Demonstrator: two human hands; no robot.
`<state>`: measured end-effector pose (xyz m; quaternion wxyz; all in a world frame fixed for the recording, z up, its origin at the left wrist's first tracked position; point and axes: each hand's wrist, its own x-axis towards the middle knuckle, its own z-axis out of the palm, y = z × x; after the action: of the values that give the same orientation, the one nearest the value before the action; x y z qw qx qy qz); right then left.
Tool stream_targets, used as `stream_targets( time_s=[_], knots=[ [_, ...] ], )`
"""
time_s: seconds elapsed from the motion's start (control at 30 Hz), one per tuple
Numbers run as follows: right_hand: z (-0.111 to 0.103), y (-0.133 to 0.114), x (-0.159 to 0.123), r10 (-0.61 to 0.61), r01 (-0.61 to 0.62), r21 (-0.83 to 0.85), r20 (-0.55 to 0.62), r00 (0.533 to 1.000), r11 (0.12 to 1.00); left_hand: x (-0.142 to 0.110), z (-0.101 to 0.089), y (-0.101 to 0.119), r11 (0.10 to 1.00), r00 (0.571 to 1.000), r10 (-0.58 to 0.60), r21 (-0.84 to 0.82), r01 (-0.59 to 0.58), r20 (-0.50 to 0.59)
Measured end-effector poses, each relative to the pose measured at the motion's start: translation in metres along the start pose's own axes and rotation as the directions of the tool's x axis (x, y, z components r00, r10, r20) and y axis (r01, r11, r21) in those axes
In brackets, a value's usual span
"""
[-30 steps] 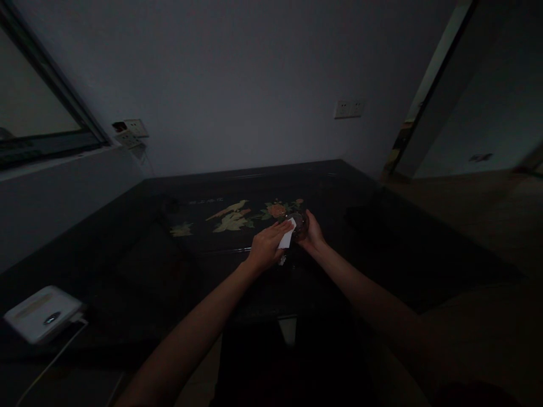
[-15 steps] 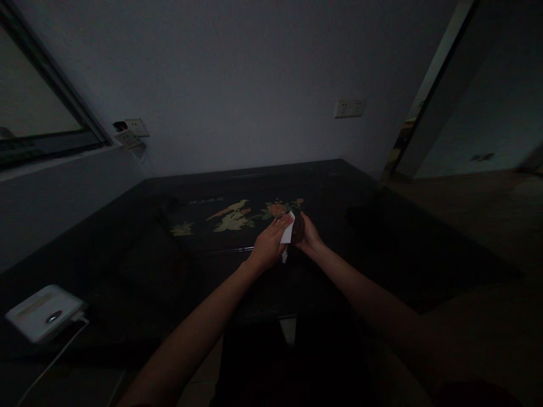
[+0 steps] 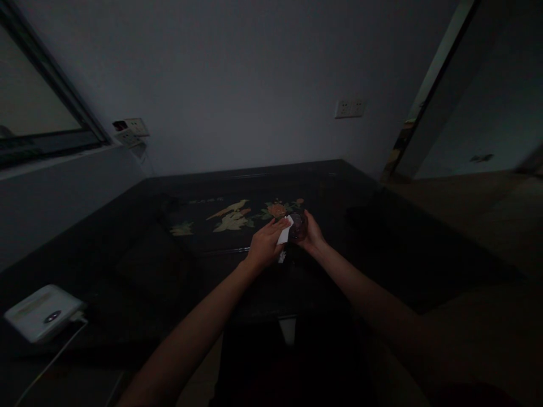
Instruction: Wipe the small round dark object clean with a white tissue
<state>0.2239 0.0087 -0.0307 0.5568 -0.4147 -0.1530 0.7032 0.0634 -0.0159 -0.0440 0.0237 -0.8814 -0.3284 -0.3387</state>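
Note:
My left hand (image 3: 265,243) is closed on a white tissue (image 3: 285,232), its fingers pressing it against the near side of a small dark, rounded, glassy object (image 3: 298,226). My right hand (image 3: 314,233) curls around the right side of that object and holds it just above the table. In the dim light I cannot tell exactly what the object is. A small white scrap (image 3: 282,257) shows just below my left hand; whether it belongs to the tissue is unclear.
The black table (image 3: 254,299) carries a painted bird and flowers (image 3: 232,215). At its left stands a white box-shaped device (image 3: 46,314) with a white cable (image 3: 53,362). Wall sockets (image 3: 350,108) sit behind, a window (image 3: 38,85) at upper left, a doorway (image 3: 424,96) at right.
My right hand has turned the dark object so more of its rounded face shows. My left hand with the tissue has shifted slightly left, away from it.

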Motion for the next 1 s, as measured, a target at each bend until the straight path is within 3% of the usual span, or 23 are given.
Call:
stream_targets(
  time_s=[0.3,0.57,0.7,0.87,1.0],
  knots=[
    [-0.0028,0.0029,0.0055,-0.035,0.033,0.036,0.053,0.998,0.999,-0.0024,0.0010,0.0045,0.995,0.995,0.103,0.001,-0.103,-0.015],
    [-0.0023,0.0068,0.0069,-0.089,0.085,0.052,0.086,0.992,0.995,0.0015,0.0010,0.0092,1.000,0.998,0.012,0.013,-0.012,0.057],
    [-0.0031,0.0073,0.0081,-0.058,0.054,0.041,0.091,0.994,0.998,0.0032,0.0005,0.0091,1.000,0.997,-0.021,0.015,0.020,0.077],
    [-0.0013,0.0068,0.0058,-0.072,0.069,0.028,0.131,0.989,0.997,0.0037,-0.0006,0.0050,0.999,0.997,-0.039,0.029,0.038,0.064],
    [0.0014,0.0035,-0.0001,-0.052,0.050,0.024,0.062,0.997,0.998,0.0022,-0.0012,0.0014,0.999,0.999,-0.034,0.035,0.033,0.027]
  ],
)
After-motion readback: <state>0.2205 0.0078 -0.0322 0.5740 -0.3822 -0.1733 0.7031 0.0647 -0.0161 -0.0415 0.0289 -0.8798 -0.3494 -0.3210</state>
